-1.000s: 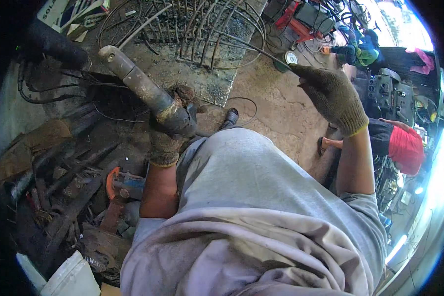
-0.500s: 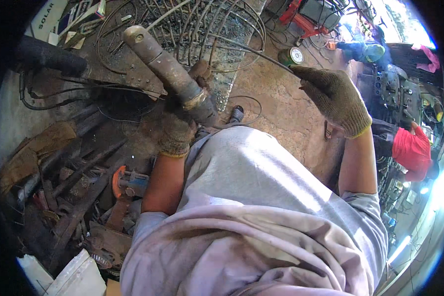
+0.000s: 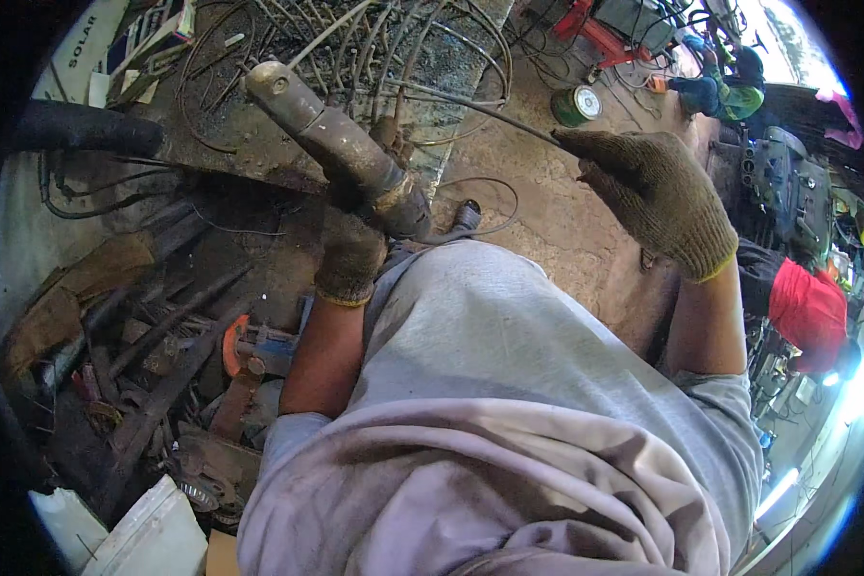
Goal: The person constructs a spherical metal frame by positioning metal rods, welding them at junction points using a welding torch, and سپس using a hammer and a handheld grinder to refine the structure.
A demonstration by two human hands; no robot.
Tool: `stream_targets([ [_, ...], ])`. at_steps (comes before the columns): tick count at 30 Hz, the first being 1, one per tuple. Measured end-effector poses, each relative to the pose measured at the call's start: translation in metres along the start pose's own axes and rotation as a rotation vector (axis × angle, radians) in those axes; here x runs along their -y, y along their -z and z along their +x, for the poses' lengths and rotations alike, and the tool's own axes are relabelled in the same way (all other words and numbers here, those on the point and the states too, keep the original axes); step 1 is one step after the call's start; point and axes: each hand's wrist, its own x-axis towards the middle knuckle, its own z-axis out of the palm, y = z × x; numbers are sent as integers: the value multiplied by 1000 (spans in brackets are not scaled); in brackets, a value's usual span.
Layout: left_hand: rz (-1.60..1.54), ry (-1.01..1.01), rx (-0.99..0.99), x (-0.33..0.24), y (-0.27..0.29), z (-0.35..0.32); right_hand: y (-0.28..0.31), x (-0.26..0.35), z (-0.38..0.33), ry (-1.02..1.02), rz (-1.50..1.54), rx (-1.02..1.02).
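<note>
My left hand [image 3: 348,252], in a brown knit glove with a yellow cuff edge, is closed around a thick, worn metal cylinder [image 3: 328,141]. The cylinder slants up to the left, its rounded far end showing a small round hole. Part of the left fingers is hidden behind it. Out to the right, my right hand [image 3: 664,197], gloved the same way, pinches the near end of a thin metal rod [image 3: 480,106]. The rod runs leftward over a table [image 3: 259,158], where a frame of bent, rusty bars [image 3: 355,58] lies. Its far end is lost among the bars.
Scrap metal bars [image 3: 178,365] and a blue-and-orange tool [image 3: 259,348] crowd the lower left. A round can [image 3: 576,106] stands on the floor beyond my right hand. At the right are machinery [image 3: 787,182], a person in red [image 3: 806,312] and a crouching person in green [image 3: 739,101].
The view has shifted slightly. My right hand sits a little lower and farther right, still pinching the rod. The cylinder stays in my left hand. The bright patch on my shirt has faded.
</note>
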Motion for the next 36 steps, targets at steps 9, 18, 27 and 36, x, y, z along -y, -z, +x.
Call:
stream_targets([
  [9, 102, -265, -133, 11, -2, -6, 6, 3, 2, -13, -59, 32],
  [18, 366, -302, -240, 8, -18, -6, 6, 15, 1, -90, -95, 62],
  [27, 196, -161, -292, 28, 8, 4, -2, 5, -1, -24, -79, 46],
  [36, 10, -283, -166, 10, -14, -14, -18, -5, -5, 0, -25, -62],
])
